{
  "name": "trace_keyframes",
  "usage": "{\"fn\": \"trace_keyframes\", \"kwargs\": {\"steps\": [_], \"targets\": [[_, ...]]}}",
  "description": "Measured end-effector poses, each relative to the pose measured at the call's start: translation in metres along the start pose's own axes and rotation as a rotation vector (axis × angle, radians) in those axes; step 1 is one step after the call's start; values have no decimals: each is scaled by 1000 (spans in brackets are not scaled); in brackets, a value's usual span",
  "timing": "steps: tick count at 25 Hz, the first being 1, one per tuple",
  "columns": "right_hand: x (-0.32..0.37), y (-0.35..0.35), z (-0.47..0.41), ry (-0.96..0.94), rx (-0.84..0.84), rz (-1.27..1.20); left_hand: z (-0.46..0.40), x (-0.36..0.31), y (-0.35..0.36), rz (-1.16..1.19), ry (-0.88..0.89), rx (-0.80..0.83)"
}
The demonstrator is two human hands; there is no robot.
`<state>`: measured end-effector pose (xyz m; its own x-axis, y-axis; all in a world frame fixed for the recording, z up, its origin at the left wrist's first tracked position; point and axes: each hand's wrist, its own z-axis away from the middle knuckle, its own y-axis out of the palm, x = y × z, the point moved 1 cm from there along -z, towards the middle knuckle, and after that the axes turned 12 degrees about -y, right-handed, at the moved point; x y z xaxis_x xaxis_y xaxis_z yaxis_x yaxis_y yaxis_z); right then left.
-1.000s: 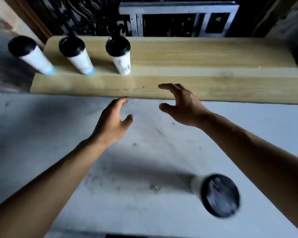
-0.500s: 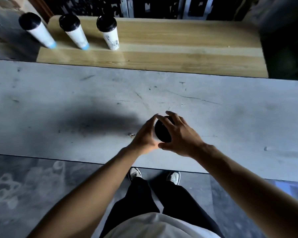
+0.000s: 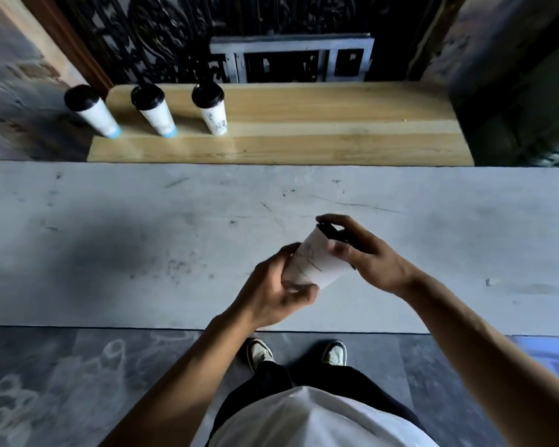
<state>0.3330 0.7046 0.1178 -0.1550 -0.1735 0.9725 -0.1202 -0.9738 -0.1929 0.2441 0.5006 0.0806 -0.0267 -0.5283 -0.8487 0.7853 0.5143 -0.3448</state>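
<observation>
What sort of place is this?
Likely a café or drinks counter: three lidded paper cups on a wooden shelf behind a grey counter; left hand and right hand hold a fourth cup.

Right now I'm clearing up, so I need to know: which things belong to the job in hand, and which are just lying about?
In hand: held cup, tilted above the counter; its black lid; left hand gripping the base; right hand gripping the lid end.
Lying about: left cup, middle cup, right cup, upright at the back; wooden shelf; metal frame.
</observation>
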Motion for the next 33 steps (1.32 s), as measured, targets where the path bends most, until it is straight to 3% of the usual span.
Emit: {"fn": "trace_keyframes", "kwargs": {"steps": [5,16,19,22,24,29,33], "targets": [[9,32,-2,55,-167,-213,28,-26,-19,-96,-110,2],[5,63,-14,19,-170,-272,41,-24,-27,-160,-231,-108],[6,55,-19,54,-185,-316,39,-21,-23,-68,-225,-86],[1,47,-22,51,-358,-797,33,-23,-16,260,-260,-28],[-3,51,-18,24,-407,-979,30,-24,-11,475,-294,-3],[-6,88,2,24,-213,-909,29,-18,6,765,-395,30],[-3,94,10,-33,-172,-917,33,-14,15,734,-427,-9]]}}
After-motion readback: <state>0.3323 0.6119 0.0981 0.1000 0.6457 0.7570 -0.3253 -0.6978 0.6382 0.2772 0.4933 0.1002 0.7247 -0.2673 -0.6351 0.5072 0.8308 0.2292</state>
